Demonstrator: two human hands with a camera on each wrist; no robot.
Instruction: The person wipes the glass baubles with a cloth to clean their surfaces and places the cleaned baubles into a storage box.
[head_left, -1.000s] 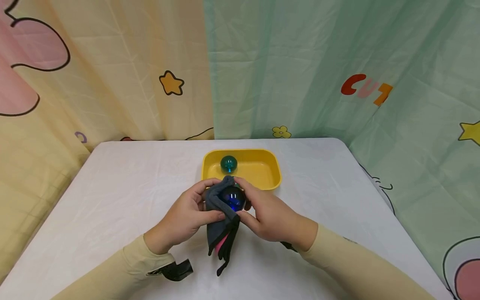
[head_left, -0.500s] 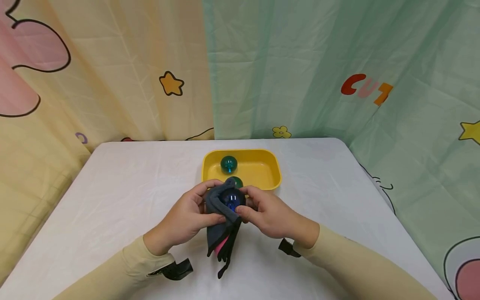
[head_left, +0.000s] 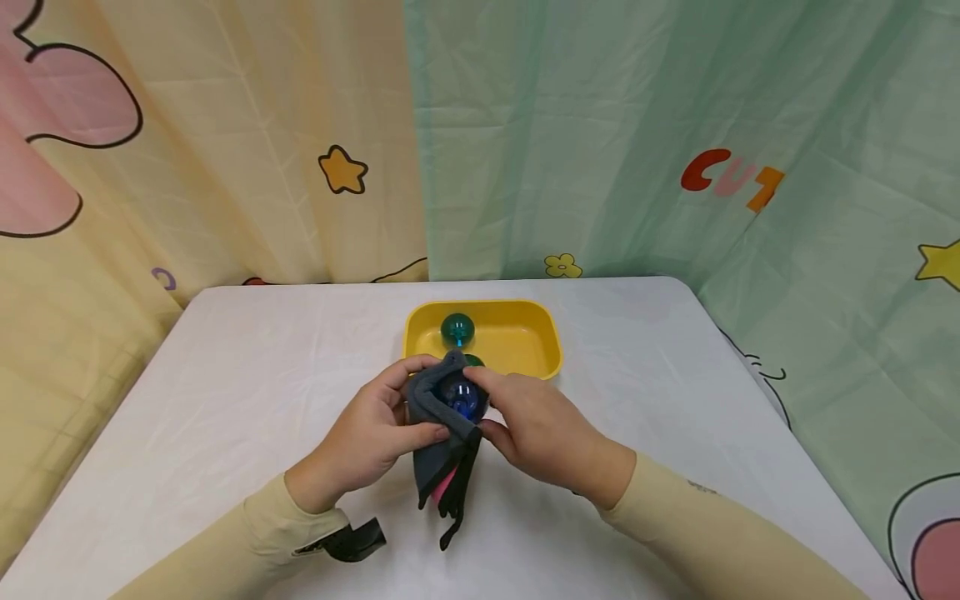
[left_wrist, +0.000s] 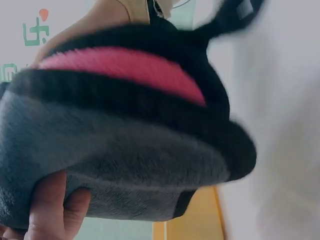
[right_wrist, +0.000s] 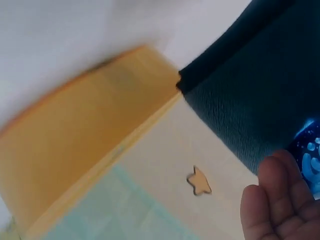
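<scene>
My left hand (head_left: 360, 446) grips a dark grey cloth (head_left: 435, 454) with black edging and a pink patch, folded partly around a glossy blue ball (head_left: 461, 398). From the other side my right hand (head_left: 551, 433) holds the ball between thumb and fingers. The cloth covers the ball's left side, and its black end dangles below. In the left wrist view, fingers (left_wrist: 47, 205) press into the grey cloth (left_wrist: 110, 135), hiding the ball. The right wrist view catches the blue ball (right_wrist: 311, 155) beside the right hand's fingers (right_wrist: 272, 185).
Just beyond the hands, a yellow tray (head_left: 521, 342) stands on the white-covered table (head_left: 285, 358). A green ball (head_left: 457, 331) sits in its left part; a second green ball (head_left: 474, 360) is half hidden behind the cloth. Patterned curtains (head_left: 570, 125) surround the table.
The right hand's fingers shift on the blue ball, drawing back and then reaching over its top again. The ball turns slightly within the cloth. The left hand keeps its grip.
</scene>
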